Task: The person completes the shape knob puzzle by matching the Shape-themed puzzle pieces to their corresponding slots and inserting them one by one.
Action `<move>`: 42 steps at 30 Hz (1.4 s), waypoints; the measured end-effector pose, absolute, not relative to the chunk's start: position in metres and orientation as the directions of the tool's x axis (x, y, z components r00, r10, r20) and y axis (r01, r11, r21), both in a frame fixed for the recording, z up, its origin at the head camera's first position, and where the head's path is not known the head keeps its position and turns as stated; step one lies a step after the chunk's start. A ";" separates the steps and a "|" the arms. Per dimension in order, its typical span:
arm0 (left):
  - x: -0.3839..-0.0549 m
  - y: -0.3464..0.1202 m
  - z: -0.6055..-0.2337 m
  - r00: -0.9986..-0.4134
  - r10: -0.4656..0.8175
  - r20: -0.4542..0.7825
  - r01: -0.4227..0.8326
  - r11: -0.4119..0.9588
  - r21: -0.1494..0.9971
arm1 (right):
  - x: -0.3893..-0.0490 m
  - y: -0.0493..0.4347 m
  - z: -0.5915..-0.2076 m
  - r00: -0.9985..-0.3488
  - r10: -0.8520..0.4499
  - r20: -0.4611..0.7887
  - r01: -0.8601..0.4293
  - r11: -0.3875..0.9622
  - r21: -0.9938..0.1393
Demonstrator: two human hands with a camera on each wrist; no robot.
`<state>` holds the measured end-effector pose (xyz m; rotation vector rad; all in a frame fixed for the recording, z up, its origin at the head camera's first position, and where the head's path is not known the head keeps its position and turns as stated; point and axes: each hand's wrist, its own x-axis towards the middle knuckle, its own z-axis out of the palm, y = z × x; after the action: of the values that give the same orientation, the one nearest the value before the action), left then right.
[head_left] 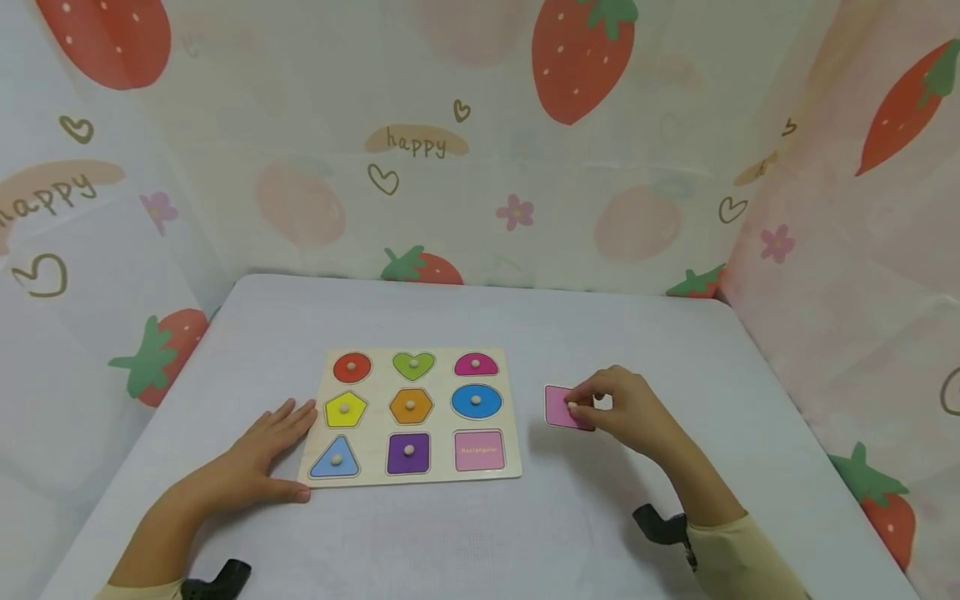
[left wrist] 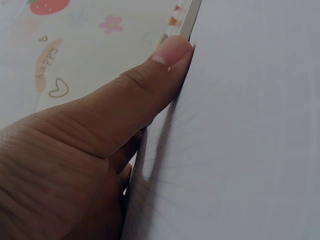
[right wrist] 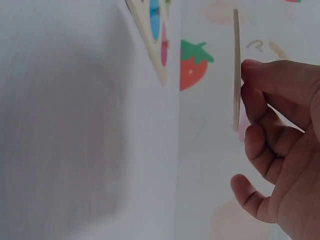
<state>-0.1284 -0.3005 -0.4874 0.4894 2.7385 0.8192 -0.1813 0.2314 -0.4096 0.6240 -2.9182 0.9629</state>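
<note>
A wooden shape puzzle board [head_left: 378, 418] lies flat on the table, holding knobbed pieces in several colours. Its lower right recess, pink and printed "Rectangular" [head_left: 480, 451], has no piece in it. With thumb and fingertips my right hand [head_left: 626, 412] pinches the small knob of a pink rectangular puzzle piece [head_left: 557, 407], to the right of the board. In the right wrist view that piece [right wrist: 236, 75] appears edge-on, raised off the table. My left hand [head_left: 258, 460] rests at the board's left edge with fingers extended; its thumb [left wrist: 172, 52] touches the edge.
The white-covered table [head_left: 450, 542] extends around the board. Behind and beside it hang curtains with strawberry prints [head_left: 585, 62]. A black wrist device [head_left: 663, 527] sits on the right forearm, another [head_left: 217, 581] on the left.
</note>
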 end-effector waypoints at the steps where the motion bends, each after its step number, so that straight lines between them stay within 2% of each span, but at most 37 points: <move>1: -0.128 -0.301 -0.487 -0.915 0.382 -0.131 0.246 0.785 0.568 | -0.182 0.228 -0.410 -0.919 -0.373 0.129 -0.376 0.731 -0.569; 18: -0.130 -0.304 -0.490 -0.916 0.378 -0.133 0.238 0.781 0.577 | -0.188 0.180 -0.414 -0.910 -0.412 0.045 -0.356 0.722 -0.594; 42: -0.130 -0.302 -0.491 -0.918 0.368 -0.147 0.229 0.795 0.562 | -0.189 0.129 -0.449 -0.864 -0.498 -0.078 -0.336 0.684 -0.647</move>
<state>-0.1303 -0.3023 -0.4913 0.4631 2.7353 0.8091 -0.1886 0.1289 -0.4494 0.7839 -3.1083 1.1090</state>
